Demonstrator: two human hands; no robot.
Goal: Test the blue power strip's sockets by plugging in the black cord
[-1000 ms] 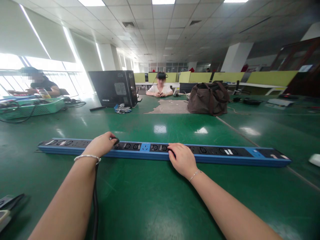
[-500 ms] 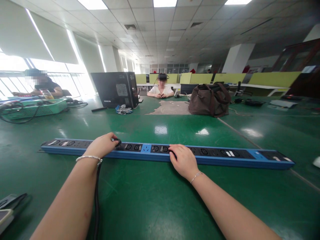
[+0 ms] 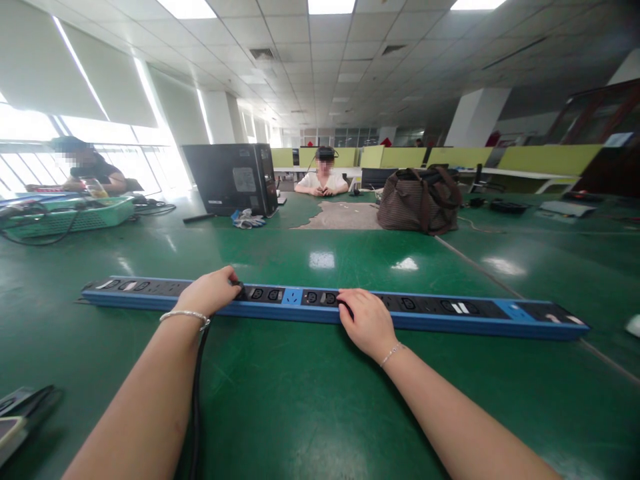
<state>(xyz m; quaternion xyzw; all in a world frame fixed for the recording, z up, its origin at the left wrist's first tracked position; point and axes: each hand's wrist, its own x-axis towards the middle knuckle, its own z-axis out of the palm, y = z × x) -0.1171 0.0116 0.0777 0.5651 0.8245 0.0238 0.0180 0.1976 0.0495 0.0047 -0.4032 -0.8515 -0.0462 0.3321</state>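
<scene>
A long blue and black power strip (image 3: pixel 270 311) lies across the green table in front of me, its sockets facing up. My left hand (image 3: pixel 213 291) is closed on a black plug (image 3: pixel 239 289) at the strip's top face, left of its middle; whether the plug sits in a socket is hidden by my fingers. From under that wrist a thick black power cord (image 3: pixel 197 400) runs down toward me. Right of the middle, my right hand (image 3: pixel 367 321) grips the strip with bent fingers over its top and the thumb at the near side.
Beyond the strip stand a black computer case (image 3: pixel 227 180), gloves (image 3: pixel 248 219) and a brown bag (image 3: pixel 420 200). A green basket (image 3: pixel 100 215) with cables is at left. A person (image 3: pixel 323 180) sits opposite, another (image 3: pixel 90 167) at far left. A light-coloured device (image 3: pixel 13 430) lies near left.
My left hand has shifted slightly to the right with the plug, and the cord has moved along with it. My right hand stays in place on the strip.
</scene>
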